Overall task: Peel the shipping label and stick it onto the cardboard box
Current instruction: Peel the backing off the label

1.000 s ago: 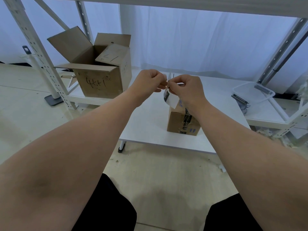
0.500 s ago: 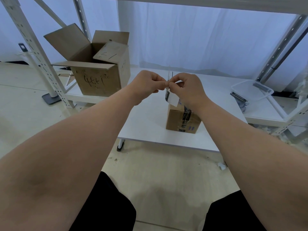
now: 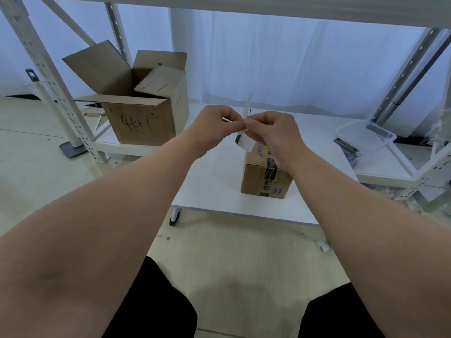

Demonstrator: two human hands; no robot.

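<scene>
In the head view, we see both hands raised together over a white table [image 3: 214, 184], with the fingertips meeting at one spot. The left hand [image 3: 211, 125] has its fingers curled in, and thumb and forefinger are pressed together at the meeting point. The right hand [image 3: 274, 132] is curled the same way, its thumb and forefinger nipped against those of the left. Both hold the shipping label [image 3: 244, 143] between them.

The label hangs just below the pinch, nearer the right hand's thumb. Its white side faces us, and a little dark print shows along its left edge. A thin pale strip stands up from the same pinch, seen edge-on. We cannot tell whether it is the backing or part of the label itself, nor how far the two have come apart.

The cardboard box [image 3: 264, 178] sits on the table directly beneath the right hand, closed and taped, with dark printed tape running over its top and front. The right wrist covers part of its top. The label's lower corner overlaps the box's near top edge in this view, and we cannot tell whether paper and box touch.

Away from the grip, beyond and to the left of the left hand, a larger open carton [image 3: 146, 123] with handwriting on its front stands on a low shelf. Well off to the right of the right hand lies a clear plastic tray [image 3: 363, 135].
</scene>
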